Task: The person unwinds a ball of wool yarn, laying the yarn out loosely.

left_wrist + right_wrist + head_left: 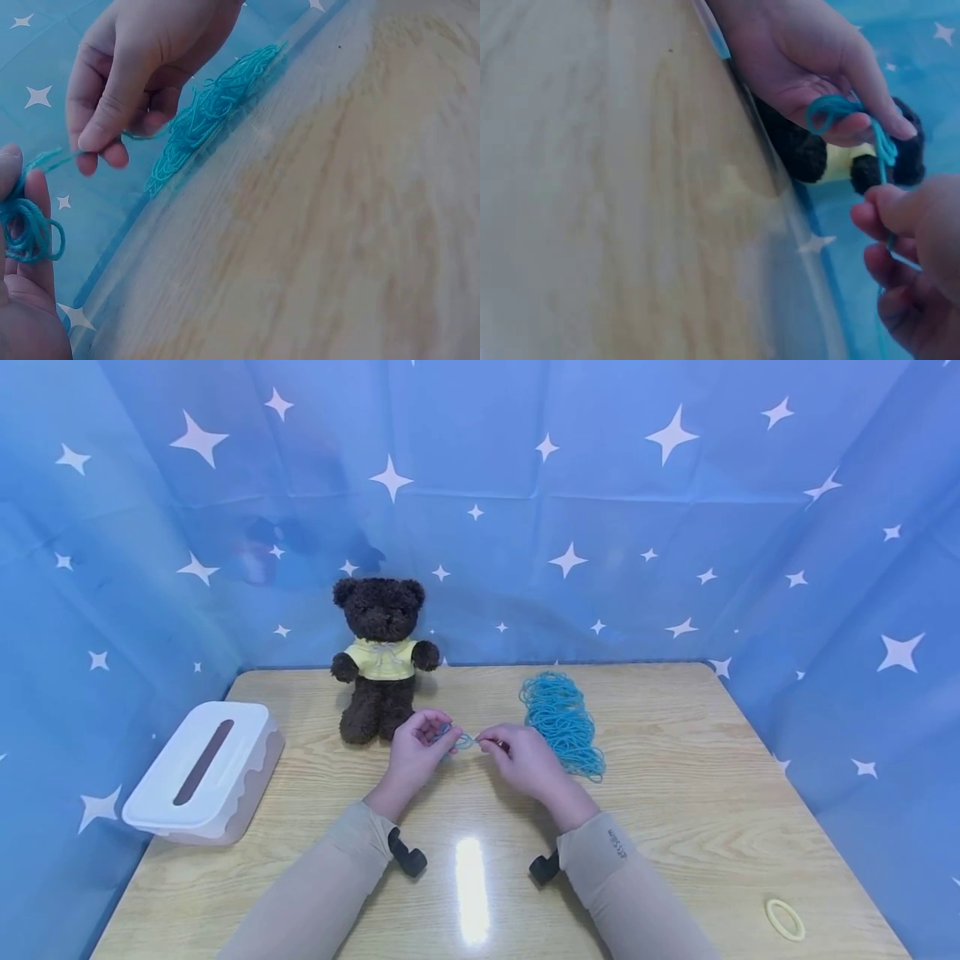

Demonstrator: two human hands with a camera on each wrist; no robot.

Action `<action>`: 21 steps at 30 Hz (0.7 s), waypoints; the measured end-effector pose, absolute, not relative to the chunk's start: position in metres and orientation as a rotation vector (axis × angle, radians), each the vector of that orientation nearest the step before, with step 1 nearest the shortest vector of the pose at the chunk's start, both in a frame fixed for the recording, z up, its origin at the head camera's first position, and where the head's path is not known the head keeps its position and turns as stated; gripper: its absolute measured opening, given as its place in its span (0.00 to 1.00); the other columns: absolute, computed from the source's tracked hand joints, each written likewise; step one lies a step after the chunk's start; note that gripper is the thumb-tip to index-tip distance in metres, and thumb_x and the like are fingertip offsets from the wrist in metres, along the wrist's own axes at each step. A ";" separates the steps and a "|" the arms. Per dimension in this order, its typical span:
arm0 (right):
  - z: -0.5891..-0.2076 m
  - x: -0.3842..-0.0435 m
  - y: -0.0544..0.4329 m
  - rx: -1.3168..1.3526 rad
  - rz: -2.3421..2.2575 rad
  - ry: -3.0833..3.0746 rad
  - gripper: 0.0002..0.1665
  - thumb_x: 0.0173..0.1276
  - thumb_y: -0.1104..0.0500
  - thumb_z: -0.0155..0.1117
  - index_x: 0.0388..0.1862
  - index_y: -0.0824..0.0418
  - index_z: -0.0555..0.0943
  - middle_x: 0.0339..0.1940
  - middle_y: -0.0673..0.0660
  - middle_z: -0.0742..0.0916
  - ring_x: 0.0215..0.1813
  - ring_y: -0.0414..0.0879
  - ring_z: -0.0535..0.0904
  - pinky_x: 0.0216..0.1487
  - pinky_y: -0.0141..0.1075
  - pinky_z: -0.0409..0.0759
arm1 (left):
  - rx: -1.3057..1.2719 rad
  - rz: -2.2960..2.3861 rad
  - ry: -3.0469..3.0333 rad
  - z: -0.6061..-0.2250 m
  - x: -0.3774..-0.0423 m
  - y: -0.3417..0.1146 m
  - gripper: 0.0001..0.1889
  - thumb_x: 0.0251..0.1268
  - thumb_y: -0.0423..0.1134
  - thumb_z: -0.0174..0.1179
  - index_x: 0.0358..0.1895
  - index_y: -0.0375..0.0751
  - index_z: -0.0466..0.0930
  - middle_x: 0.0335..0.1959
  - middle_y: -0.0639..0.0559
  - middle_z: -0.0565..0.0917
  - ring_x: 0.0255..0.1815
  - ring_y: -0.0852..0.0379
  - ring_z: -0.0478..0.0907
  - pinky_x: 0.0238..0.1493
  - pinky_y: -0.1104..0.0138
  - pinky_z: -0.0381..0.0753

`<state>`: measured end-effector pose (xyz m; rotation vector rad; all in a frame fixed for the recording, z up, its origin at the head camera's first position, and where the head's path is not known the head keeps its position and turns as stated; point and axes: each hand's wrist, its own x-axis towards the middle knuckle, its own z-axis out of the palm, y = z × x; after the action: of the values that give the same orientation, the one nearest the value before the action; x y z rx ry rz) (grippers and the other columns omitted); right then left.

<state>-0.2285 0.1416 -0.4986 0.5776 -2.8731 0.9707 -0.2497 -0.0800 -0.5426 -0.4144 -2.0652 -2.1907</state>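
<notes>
My left hand (422,749) holds a small looped bundle of teal yarn (28,232) between thumb and fingers. From that bundle a strand runs across to my right hand (522,760), which pinches it between thumb and forefinger. In the right wrist view the left hand (802,67) has yarn loops (832,111) around its fingers, and the strand stretches down to the right hand (922,240). Both hands are raised a little over the table's middle. Beside the right hand lies a larger pile of teal yarn (562,722).
A dark brown teddy bear (381,660) in a yellow top stands behind my left hand. At the left is a white tissue box (202,768). A pale yellow ring (784,919) lies near the front right of the wooden table (697,827). Blue star-patterned cloth (480,460) surrounds it.
</notes>
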 end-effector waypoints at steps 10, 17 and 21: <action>-0.487 -0.237 0.165 0.461 0.984 -2.678 0.12 0.86 0.54 0.64 0.57 0.55 0.91 0.48 0.53 0.94 0.38 0.42 0.83 0.38 0.37 0.82 | -0.437 -2.250 -2.017 -0.540 -0.249 -0.080 0.14 0.72 0.27 0.72 0.53 0.22 0.80 0.40 0.50 0.87 0.32 0.62 0.87 0.37 0.64 0.94; -0.483 -0.243 0.183 0.370 1.000 -2.590 0.14 0.87 0.55 0.64 0.57 0.59 0.91 0.47 0.57 0.94 0.38 0.47 0.86 0.36 0.37 0.83 | -0.442 -2.251 -2.041 -0.541 -0.248 -0.080 0.15 0.73 0.27 0.71 0.54 0.21 0.79 0.40 0.50 0.87 0.31 0.62 0.87 0.37 0.63 0.94; -0.480 -0.244 0.196 0.257 1.013 -2.594 0.16 0.88 0.52 0.62 0.60 0.58 0.90 0.49 0.58 0.93 0.39 0.48 0.85 0.35 0.37 0.81 | -0.449 -2.254 -2.031 -0.540 -0.248 -0.079 0.13 0.73 0.26 0.71 0.52 0.23 0.80 0.38 0.53 0.87 0.31 0.62 0.87 0.37 0.63 0.93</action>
<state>-0.2442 0.1962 -0.4797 0.2571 -2.5945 1.0135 -0.2478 -0.0793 -0.5397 -0.4494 -2.0314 -2.2538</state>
